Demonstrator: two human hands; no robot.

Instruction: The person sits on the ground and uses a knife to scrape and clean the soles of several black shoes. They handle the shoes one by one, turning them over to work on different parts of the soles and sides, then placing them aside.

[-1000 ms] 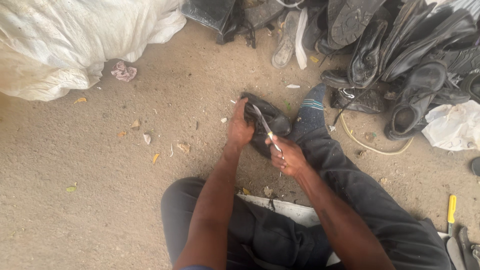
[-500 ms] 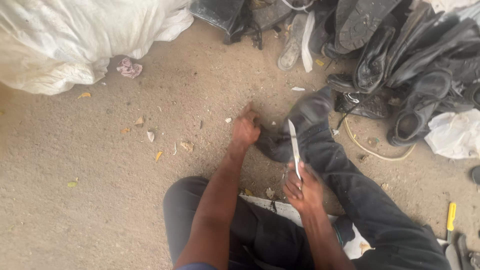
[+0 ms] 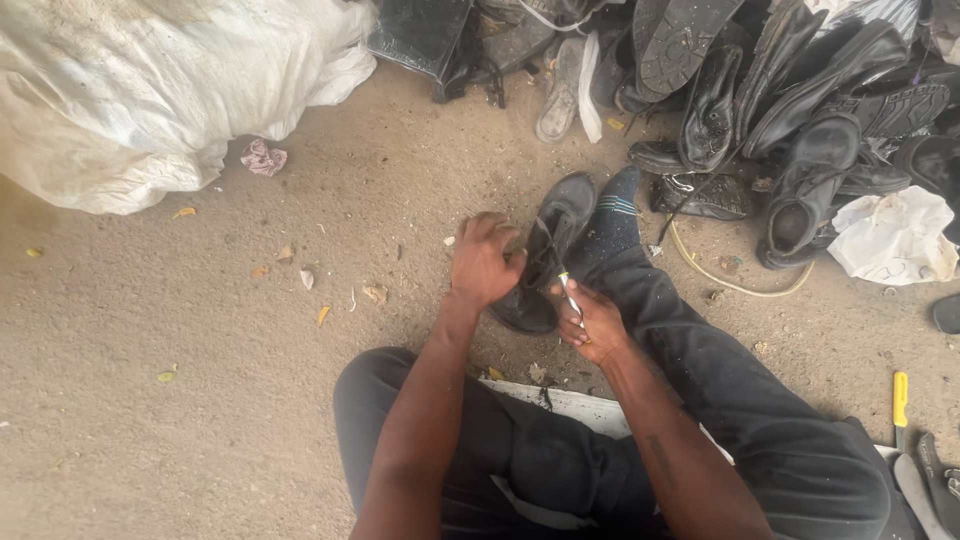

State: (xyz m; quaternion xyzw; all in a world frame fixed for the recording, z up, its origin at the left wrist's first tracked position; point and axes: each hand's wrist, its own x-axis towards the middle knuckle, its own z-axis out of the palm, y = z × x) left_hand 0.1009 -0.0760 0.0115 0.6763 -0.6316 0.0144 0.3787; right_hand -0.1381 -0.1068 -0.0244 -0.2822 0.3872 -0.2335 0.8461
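Floor: I am sitting on the sandy floor [image 3: 200,400], and it is carrying everything out ahead of my fingers.
White sack: the big sack [image 3: 150,90] is lying far off to the upper left of my left hand, well apart from the work.
Shoe pile: the heap of dark shoes [image 3: 800,110] is resting beyond and to the right of my right hand, not touching the one I am working on.
Leg: my socked foot [image 3: 612,215] is lying just beside the shoe, on its right.
Shoe: the black shoe [image 3: 555,240] is sitting between my two hands, sole side down as far as I can tell.
Left hand: my left hand [image 3: 485,262] is curling closed over the shoe's near side, pinning it; I am judging that a firm press here keeps it from sliding.
Right hand: my right hand [image 3: 592,322] is closing its fingers around a thin pale-handled tool [image 3: 568,290], tip pointing at the shoe; short, controlled strokes away from my left fingers look safest.
Yellow tool: a yellow-handled tool [image 3: 900,398] is lying far right of my right hand.
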